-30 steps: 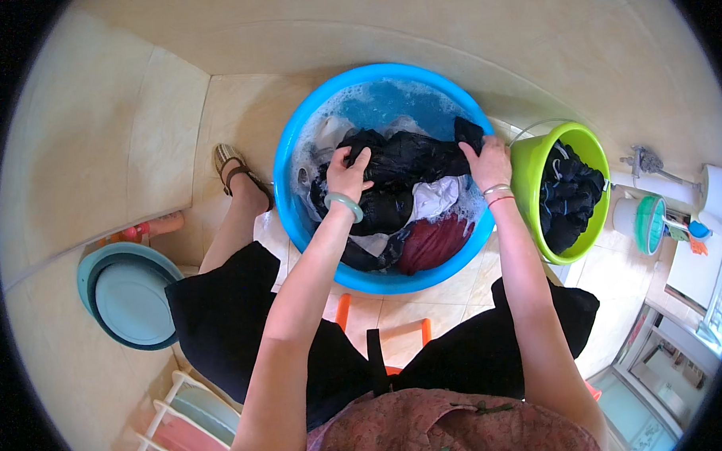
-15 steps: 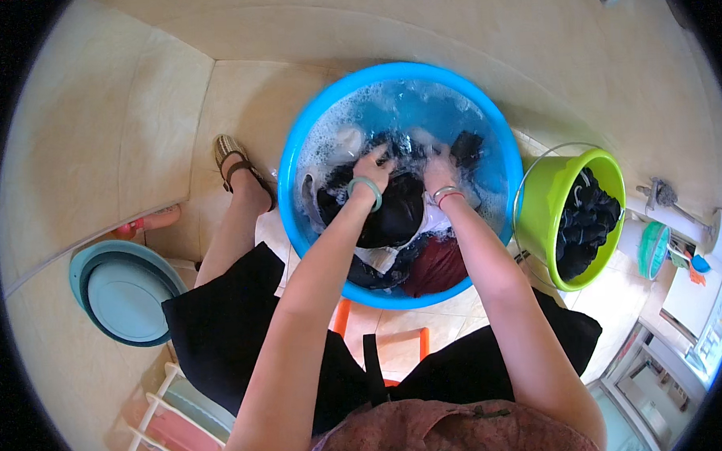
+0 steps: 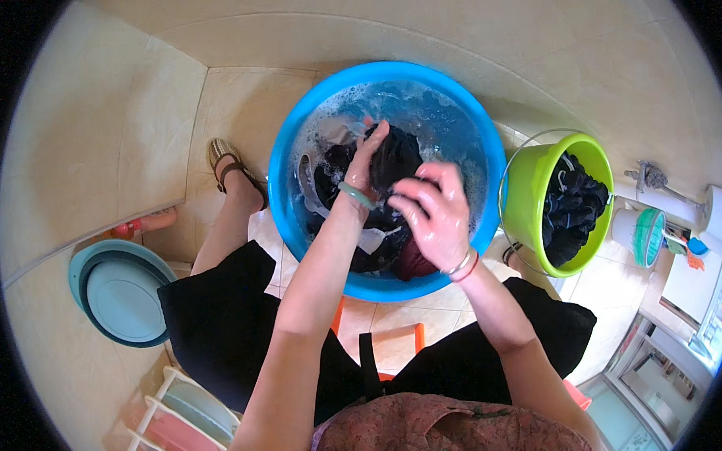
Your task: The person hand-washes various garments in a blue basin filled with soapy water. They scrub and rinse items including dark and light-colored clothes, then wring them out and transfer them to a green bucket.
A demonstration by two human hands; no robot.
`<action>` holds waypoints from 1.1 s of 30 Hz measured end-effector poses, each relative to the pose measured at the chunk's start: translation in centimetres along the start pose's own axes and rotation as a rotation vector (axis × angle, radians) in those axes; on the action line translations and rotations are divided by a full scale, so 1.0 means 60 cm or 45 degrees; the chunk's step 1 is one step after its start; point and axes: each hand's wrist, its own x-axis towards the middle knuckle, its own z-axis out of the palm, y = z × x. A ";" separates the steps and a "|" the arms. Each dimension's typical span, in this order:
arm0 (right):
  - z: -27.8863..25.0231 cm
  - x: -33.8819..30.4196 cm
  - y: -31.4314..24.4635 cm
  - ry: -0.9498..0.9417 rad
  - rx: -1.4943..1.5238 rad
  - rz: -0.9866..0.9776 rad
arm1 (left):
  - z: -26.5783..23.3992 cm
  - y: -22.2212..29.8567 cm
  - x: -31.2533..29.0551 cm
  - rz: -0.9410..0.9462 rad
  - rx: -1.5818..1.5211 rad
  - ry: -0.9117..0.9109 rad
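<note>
Black cloth (image 3: 396, 157) touches the left hand (image 3: 364, 163); the right hand (image 3: 442, 223) looks blurred.

A large, round, blue plastic basin (image 3: 399, 290) stands on the pale beige tiled floor (image 3: 444, 322). Around it, the floor bears a tall, round, lime-green plastic bucket (image 3: 526, 180) just beside it at three o'clock, slim orange furniture legs (image 3: 419, 337) at six, and a beige-and-brown woven sandal (image 3: 217, 151) near it at nine.

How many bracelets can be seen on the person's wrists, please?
3: a green one on the left wrist, a silver one and a red one on the right wrist.
</note>
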 end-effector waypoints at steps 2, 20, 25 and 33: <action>0.000 -0.019 -0.028 -0.027 -0.092 -0.112 | 0.024 0.008 -0.037 -0.032 0.002 -0.021; 0.092 -0.026 0.028 0.180 -0.064 -0.146 | -0.046 -0.095 -0.094 0.020 -0.199 0.299; 0.102 -0.035 0.087 0.219 -0.176 0.137 | -0.057 -0.095 -0.106 0.074 0.203 0.594; 0.017 -0.107 0.234 0.112 0.188 0.967 | -0.061 -0.054 -0.122 -0.183 0.367 0.347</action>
